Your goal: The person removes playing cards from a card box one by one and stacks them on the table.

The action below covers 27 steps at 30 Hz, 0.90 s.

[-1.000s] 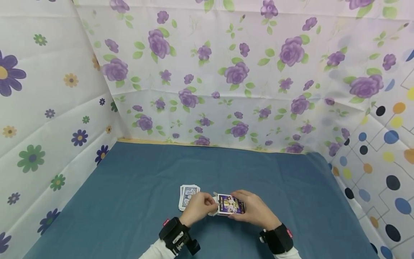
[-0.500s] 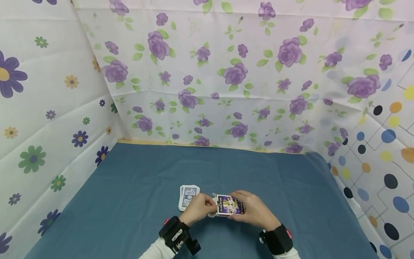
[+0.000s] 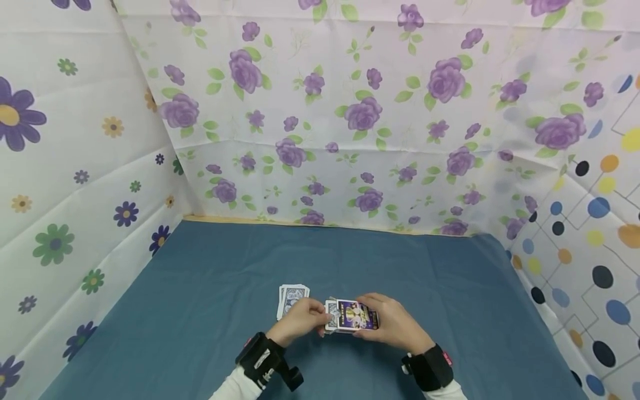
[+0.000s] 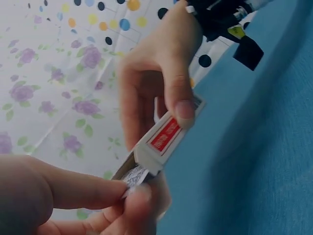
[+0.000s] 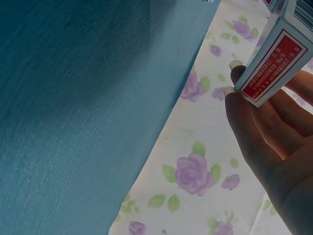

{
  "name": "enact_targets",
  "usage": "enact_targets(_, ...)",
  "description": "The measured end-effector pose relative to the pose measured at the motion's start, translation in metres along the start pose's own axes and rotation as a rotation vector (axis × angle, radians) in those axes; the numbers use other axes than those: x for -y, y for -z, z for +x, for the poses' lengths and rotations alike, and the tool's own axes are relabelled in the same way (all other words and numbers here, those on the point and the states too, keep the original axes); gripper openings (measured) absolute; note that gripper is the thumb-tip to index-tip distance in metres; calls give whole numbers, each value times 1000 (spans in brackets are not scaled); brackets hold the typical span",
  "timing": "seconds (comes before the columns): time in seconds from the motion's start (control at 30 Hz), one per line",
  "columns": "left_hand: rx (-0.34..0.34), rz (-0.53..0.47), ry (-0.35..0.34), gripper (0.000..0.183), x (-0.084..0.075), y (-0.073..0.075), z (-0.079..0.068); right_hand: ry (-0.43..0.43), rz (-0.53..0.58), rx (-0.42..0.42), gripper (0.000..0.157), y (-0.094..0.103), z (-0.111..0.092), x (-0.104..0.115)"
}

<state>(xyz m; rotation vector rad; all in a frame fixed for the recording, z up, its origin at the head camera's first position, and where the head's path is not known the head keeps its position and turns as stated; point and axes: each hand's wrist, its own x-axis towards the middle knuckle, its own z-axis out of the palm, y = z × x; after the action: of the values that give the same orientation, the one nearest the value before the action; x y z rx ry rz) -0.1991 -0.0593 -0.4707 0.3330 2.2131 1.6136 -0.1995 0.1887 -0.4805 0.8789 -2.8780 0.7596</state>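
My right hand grips the playing-card box along its two long sides, thumb nearer me and fingers on the far side. My left hand pinches the end of the patterned-back cards that protrude from the box's open end, which faces the worktop's left edge. The card pile sits on the blue cloth-covered worktop, just beyond the left hand, partly hidden by it and well apart from the far edge. Whether the box touches the cloth I cannot tell.

Assessment of handling: the box appears to be thin cardboard, light, and liable to crush; I judge light pressure on its narrow sides, clear of the mouth, the sound hold. The cards should be smooth, springy and inclined to slide or fan; their exposed end is best held between thumb and fingertip, pulled straight, without bending the corners.
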Motion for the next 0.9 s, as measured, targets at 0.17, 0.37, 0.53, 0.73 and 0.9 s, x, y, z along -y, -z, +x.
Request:
enact_targets(0.17,-7,-93,70,12,1,6,-5,-15,-9,12,68,-2,-1,-1)
enact_targets(0.37,-16,-167,70,8,3,14,-10,-31,-18,16,68,-2,0,-2)
enact_targets(0.53,-40,-165,56,32,4,21,-14,-35,-18,12,70,-1,2,-2)
enact_targets(0.73,-73,-192,53,41,7,30,-18,-35,-21,11,71,-1,3,-5)
enact_targets(0.9,-96,-205,39,43,9,40,-21,-34,-13,18,71,-2,3,-7)
